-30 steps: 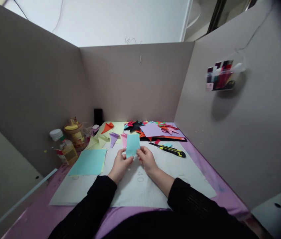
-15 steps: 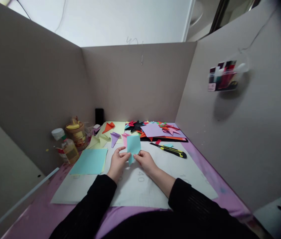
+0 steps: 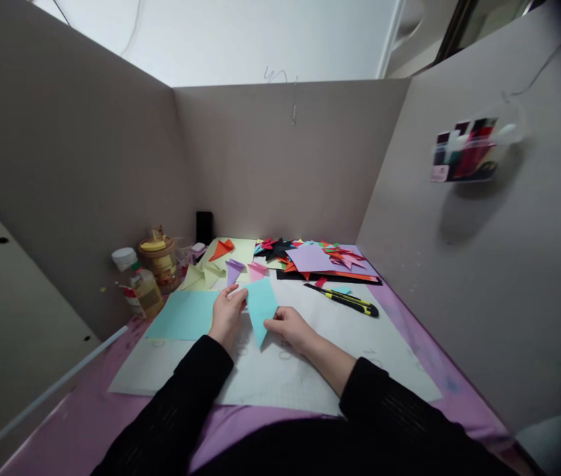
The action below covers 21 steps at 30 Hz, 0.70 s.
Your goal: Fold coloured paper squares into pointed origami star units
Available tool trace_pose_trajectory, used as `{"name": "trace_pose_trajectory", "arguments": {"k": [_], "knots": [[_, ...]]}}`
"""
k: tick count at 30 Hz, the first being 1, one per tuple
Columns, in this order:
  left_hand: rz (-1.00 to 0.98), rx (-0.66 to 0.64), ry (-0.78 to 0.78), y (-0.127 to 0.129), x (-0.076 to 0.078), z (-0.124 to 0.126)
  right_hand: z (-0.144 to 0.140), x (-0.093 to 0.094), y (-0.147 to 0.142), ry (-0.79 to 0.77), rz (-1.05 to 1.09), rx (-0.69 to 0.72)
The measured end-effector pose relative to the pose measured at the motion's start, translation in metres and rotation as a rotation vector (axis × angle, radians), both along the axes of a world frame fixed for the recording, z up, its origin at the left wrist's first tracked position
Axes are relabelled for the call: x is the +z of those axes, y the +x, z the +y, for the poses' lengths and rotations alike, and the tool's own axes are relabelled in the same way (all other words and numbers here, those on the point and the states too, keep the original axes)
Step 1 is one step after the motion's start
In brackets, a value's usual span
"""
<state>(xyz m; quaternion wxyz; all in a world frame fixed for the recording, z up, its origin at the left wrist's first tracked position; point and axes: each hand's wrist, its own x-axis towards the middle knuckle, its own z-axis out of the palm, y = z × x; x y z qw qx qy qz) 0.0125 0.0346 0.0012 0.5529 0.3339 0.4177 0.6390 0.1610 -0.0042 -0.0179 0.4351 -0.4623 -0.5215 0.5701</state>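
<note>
Just above the near part of the mat (image 3: 300,383), on the desk (image 3: 112,370) with its pinkish cover, my two hands hold a blue paper (image 3: 262,304) between them. My right grip (image 3: 291,326) is pinched: thumb and forefinger close on the paper's right edge, low down, the other fingers curled under. My left grip (image 3: 225,314) is closed more loosely, thumb and fingertips meeting at the upper left edge, with one finger lifted clear. The paper slants between the grips, narrowing to a point toward me; I cannot tell whether that tip touches the mat.

Beside my left grip lies a wider blue sheet (image 3: 176,316), flat on the mat. Past my right grip, well apart from it, lies a cutter (image 3: 347,301), with a red scrap (image 3: 321,282) and a blue scrap (image 3: 344,290) near it. Farther off, beyond the paper, are folded pieces, purple (image 3: 233,270) and pink (image 3: 257,270), then an orange one (image 3: 221,249). To their left stand a bottle (image 3: 144,291) and a tub (image 3: 161,261). To their right, a lilac sheet (image 3: 309,258) lies over a heap of paper stars (image 3: 278,250). Behind everything rises the grey wall (image 3: 270,152).
</note>
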Motion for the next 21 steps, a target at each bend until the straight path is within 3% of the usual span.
{"name": "trace_pose_trajectory", "arguments": {"k": [5, 8, 11, 14, 17, 21], "knots": [[-0.154, 0.097, -0.004, -0.013, -0.004, 0.013, -0.001, 0.003, 0.003, -0.055, -0.003, -0.001], [-0.168, 0.117, 0.002, -0.013, -0.002, 0.012, 0.005, 0.002, 0.008, -0.025, 0.064, -0.113], [0.015, -0.135, 0.047, -0.003, -0.001, 0.000, 0.013, 0.000, 0.013, 0.043, 0.132, -0.292], [0.381, -0.410, 0.038, 0.008, -0.002, -0.015, 0.017, -0.002, 0.014, 0.085, 0.174, -0.382], [0.623, -0.465, 0.020, 0.013, -0.002, -0.023, 0.019, -0.002, 0.015, 0.130, 0.180, -0.431], [0.718, -0.448, 0.062, 0.011, -0.005, -0.022, 0.028, -0.002, 0.024, 0.142, 0.253, -0.544]]}}
